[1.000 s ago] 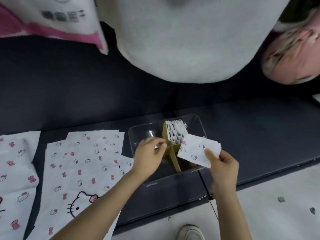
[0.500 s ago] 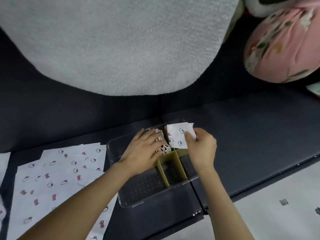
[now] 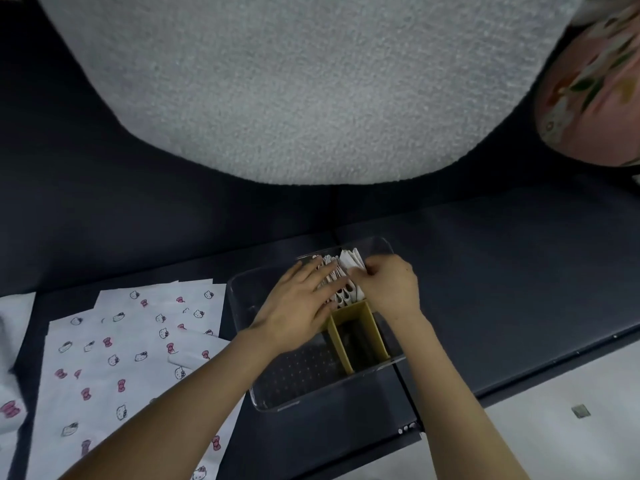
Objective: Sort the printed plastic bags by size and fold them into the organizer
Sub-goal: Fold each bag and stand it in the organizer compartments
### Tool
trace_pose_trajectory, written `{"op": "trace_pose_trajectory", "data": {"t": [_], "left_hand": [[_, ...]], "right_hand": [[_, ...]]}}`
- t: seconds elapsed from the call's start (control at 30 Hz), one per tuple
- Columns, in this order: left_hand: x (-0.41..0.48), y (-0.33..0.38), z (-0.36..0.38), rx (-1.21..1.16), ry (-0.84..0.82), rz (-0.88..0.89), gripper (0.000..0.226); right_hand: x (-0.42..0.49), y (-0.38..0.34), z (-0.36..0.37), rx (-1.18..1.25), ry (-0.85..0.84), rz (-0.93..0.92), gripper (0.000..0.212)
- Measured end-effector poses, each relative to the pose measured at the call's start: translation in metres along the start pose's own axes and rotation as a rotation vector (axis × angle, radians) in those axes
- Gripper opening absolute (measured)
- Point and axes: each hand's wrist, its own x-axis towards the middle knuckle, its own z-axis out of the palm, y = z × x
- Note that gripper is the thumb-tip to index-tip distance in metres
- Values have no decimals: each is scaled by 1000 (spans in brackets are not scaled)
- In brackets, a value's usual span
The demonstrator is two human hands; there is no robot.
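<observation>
A clear plastic organizer (image 3: 277, 398) sits on the dark bench, with a yellow divider (image 3: 341, 341) inside. Several folded printed bags (image 3: 341, 292) stand packed in its far compartment. My left hand (image 3: 299, 303) lies flat with straight fingers pressing those folded bags to the left. My right hand (image 3: 391, 282) pinches a folded white printed bag (image 3: 351, 259) and holds it down into the row at the far right. Flat printed bags (image 3: 121, 341) with cat faces and pink bows lie spread to the left of the organizer.
A big grey cushion (image 3: 294, 81) fills the back of the dark bench (image 3: 502, 289). A pink floral cushion (image 3: 595, 91) sits at the far right. Pale floor (image 3: 554, 438) runs along the bench's near edge.
My right hand carried the folded bag from in front of the organizer down into the far compartment. My left hand went from hovering to pressing flat on the stored bags. The camera moved closer.
</observation>
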Motion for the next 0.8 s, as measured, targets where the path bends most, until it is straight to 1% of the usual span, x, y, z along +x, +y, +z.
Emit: {"op": "trace_pose_trajectory", "data": {"t": [0.1, 0.2, 0.27, 0.37, 0.5, 0.57, 0.63, 0.7, 0.73, 0.8], "left_hand": [[-2, 0, 1, -12, 20, -7, 47], [-6, 2, 2, -27, 46, -19, 45], [-11, 3, 0, -45, 41, -29, 45], [-19, 2, -6, -67, 65, -47, 43], [-34, -1, -13, -97, 103, -89, 42], [-40, -4, -15, -82, 107, -98, 42], [-46, -7, -16, -81, 107, -120, 42], [-51, -9, -17, -90, 105, -143, 42], [-54, -11, -17, -94, 104, -154, 42], [-58, -14, -18, -103, 103, -179, 42]], "right_hand": [[-9, 1, 2, 19, 73, 18, 51], [-1, -1, 16, 5, 58, 50, 51], [4, -4, 22, -51, 32, 63, 46], [7, -10, 23, -210, 33, 66, 39], [11, -17, 15, -314, 45, 50, 39], [16, -18, 20, -294, 8, 71, 38], [19, -16, 26, -253, -47, 109, 32], [15, -13, 31, -177, -53, 127, 26], [12, -10, 32, -126, -42, 118, 27], [2, -6, 30, -58, 2, 99, 35]]}}
